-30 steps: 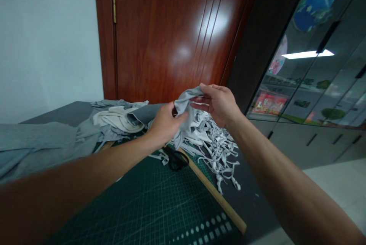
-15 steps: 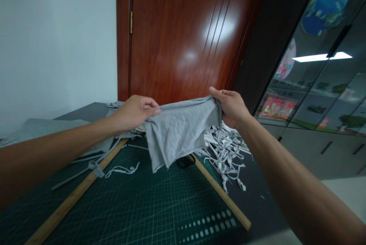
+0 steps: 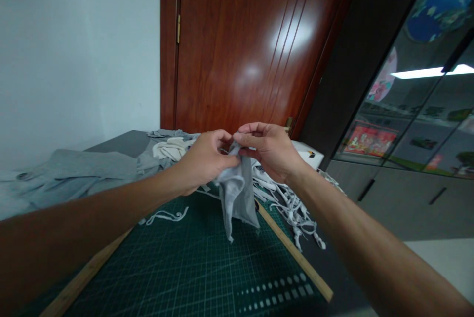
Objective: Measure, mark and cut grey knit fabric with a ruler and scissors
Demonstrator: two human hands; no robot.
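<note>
A piece of grey fabric (image 3: 240, 193) hangs folded from both hands, above the green cutting mat (image 3: 177, 262). My left hand (image 3: 211, 156) pinches its upper edge between thumb and fingers. Close against it, my right hand (image 3: 268, 149) grips the top of the same cloth, thumb and fingertips nearly meeting those of the left. The fabric's lower corners dangle free, and the fingers partly hide its gathered top.
Two wooden strips (image 3: 296, 248) lie along the mat's sides. Several pale fabric strips (image 3: 292, 203) are heaped at the right. Grey cloth (image 3: 92, 166) is piled at the left, near cream fabric (image 3: 170, 149). A wooden door (image 3: 237, 35) and a glass-fronted cabinet (image 3: 414, 109) stand behind.
My hands have come together from wide apart. The fabric, stretched out flat between them before, now hangs folded and gathered. The view has shifted slightly left.
</note>
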